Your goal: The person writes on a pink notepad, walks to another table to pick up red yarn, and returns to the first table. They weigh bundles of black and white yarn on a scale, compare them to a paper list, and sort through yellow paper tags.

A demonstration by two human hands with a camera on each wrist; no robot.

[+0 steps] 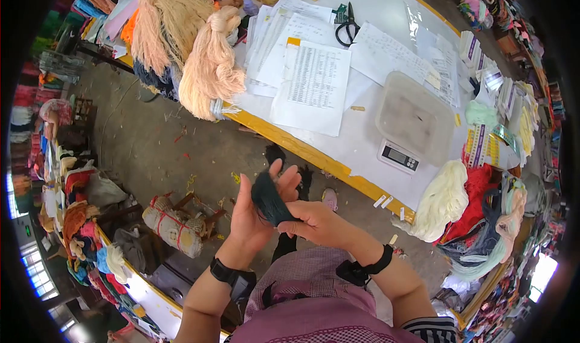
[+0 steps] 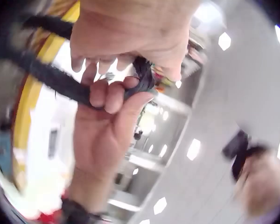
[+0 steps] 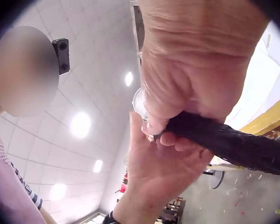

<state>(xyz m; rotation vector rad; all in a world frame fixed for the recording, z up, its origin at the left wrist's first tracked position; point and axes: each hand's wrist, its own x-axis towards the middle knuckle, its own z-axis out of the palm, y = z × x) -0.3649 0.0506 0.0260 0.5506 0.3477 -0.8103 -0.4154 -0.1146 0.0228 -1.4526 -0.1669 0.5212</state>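
Pinching between the curled fingers and thumb of the right hand [image 1: 320, 222] the lower end of a small, thick skein of dark green, nearly black yarn [image 1: 266, 195]. Supporting the same skein from beneath along the palm side of the left hand [image 1: 244, 222], spreading its thumb wide toward eleven o'clock, well apart from the fingers toward one. Holding the skein between both hands in front of the body, above the littered grey floor [image 1: 145, 137] and short of the table's edge. Showing, in the right wrist view, a length of the dark yarn stretching from the right hand's pinch toward four o'clock. Wearing a black band with a square face [image 1: 223, 273] at seven o'clock on the left wrist, a black strap [image 1: 382, 259] at four on the right, and a mauve apron [image 1: 302, 316] at six. Facing a white-topped table with a yellow edge [image 1: 356, 150], beyond the hands from eleven round to three. Seeing on it peach-coloured hanks of loose yarn [image 1: 211, 71] at eleven, spilling over the edge; a white printed paper sheet [image 1: 317, 86] at one, with black-handled scissors [image 1: 349, 23] farther along that line; a translucent plastic tray [image 1: 414, 113] at two, just beside the display of a white digital scale [image 1: 399, 154]; a cream hank of yarn [image 1: 444, 195] at three, touching bright red yarn [image 1: 478, 189]. Finding at nine, low over the floor, a whitish bundle tied with red cord [image 1: 172, 225].
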